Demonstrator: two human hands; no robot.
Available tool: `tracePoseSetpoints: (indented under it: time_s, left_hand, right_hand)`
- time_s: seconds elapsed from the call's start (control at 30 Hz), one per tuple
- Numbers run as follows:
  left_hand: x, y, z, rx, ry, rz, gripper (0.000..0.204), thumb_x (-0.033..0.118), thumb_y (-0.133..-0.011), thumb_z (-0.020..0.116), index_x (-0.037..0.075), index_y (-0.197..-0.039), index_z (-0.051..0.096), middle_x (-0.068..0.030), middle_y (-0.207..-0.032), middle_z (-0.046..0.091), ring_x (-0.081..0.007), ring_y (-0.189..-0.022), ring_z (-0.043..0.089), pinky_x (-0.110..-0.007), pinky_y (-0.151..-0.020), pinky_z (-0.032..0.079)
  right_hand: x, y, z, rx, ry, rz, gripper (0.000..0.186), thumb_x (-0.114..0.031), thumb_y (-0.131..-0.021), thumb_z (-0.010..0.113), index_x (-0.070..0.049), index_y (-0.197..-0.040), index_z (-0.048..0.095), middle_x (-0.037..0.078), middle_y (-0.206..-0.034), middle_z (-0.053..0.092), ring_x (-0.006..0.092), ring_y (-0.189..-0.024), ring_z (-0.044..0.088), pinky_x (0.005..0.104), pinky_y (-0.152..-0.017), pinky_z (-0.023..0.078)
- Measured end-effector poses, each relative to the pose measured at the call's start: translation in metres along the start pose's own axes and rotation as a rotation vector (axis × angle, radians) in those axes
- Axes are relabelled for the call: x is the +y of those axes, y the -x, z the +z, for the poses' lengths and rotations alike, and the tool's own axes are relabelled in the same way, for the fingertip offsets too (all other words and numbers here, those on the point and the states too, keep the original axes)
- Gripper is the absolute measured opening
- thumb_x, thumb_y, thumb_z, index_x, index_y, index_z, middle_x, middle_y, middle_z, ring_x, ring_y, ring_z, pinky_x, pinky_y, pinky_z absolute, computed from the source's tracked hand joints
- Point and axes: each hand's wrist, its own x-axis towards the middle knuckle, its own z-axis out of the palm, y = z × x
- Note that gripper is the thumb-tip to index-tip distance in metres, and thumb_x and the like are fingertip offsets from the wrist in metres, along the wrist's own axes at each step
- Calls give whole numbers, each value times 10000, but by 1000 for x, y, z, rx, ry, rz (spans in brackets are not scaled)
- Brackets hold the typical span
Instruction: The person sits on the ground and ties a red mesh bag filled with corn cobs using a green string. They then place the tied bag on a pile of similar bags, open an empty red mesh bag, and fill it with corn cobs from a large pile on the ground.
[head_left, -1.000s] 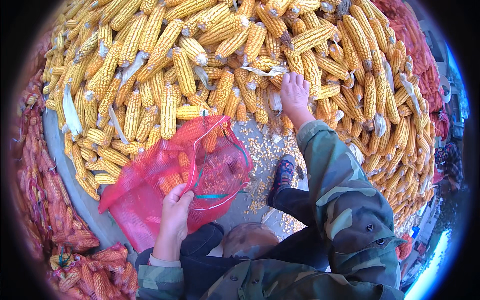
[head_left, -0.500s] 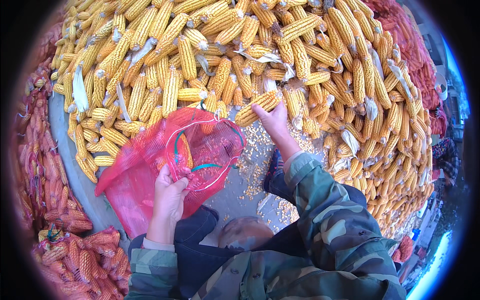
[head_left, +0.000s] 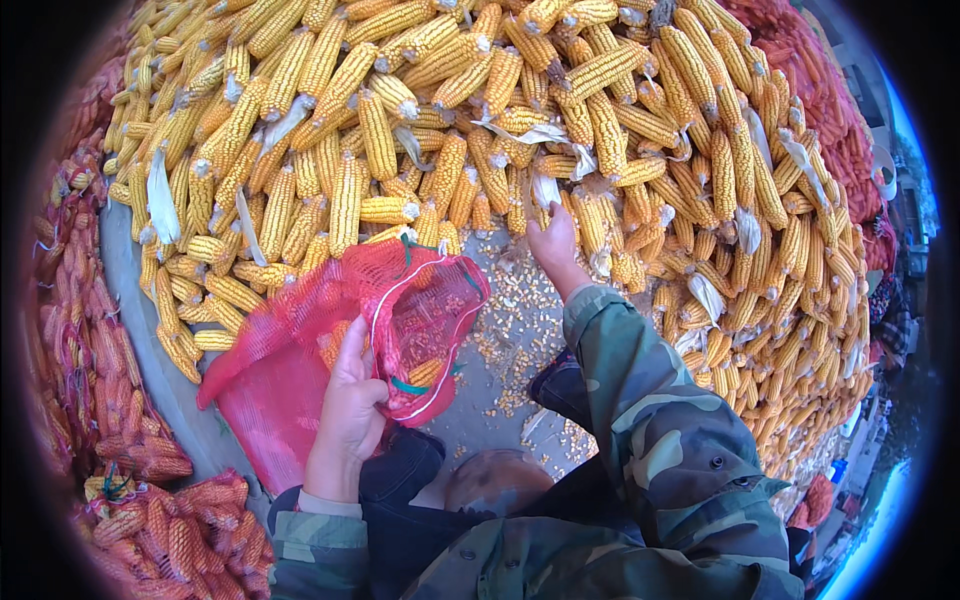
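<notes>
Holding a red mesh bag [head_left: 282, 370] with the left hand [head_left: 350, 415], right hand [head_left: 556, 246] beside heaped corncobs [head_left: 606, 136] (cannot tell if grasping any)

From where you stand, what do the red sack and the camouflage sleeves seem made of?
Red sack: probably plastic mesh, thin, faintly shiny, since a cob shows through its fine net. Camouflage sleeves: likely woven cloth, matt, judging by the soft folds; cotton or synthetic, I can't tell.
</notes>
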Motion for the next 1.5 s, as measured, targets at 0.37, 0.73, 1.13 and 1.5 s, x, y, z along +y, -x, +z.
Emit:
tracePoseSetpoints:
  time_s: [0.37,0.73,1.13,1.5]
  left_hand:
    - [0,-28,3,296,-116,-131,342,89,-930,597,15,-1258,536,-60,-1135,625,-148,-978,613,-311,-871,499]
    - [-13,-58,13,248,-139,-78,257,87,-972,540,41,-1226,543,-30,-970,629,-101,-857,595,-272,-783,500]
    - [-8,-60,33,284,-112,-69,344,313,-1029,449,51,-1226,554,-67,-1107,634,-156,-990,610,-336,-885,507]
    - [-11,-57,17,202,-140,-103,392,378,-1039,401,72,-1215,571,-18,-1011,637,-100,-832,587,-270,-732,500]
  right_hand:
    - [30,-77,42,-61,484,-123,559,-409,-818,645,86,-1063,563,267,-1090,599,394,-1018,572,496,-916,415]
    - [-27,35,-90,-1442,-572,119,629,-363,-892,665,-17,-1360,425,91,-1057,564,161,-858,591,279,-726,515]
    - [-55,-146,-90,-45,467,-9,824,-416,-770,711,-214,-1464,315,307,-1337,345,481,-1113,495,540,-882,455]
    - [23,-46,-141,-802,-733,172,737,-313,-857,632,-52,-1480,337,104,-1448,430,203,-1350,357,332,-1126,239]
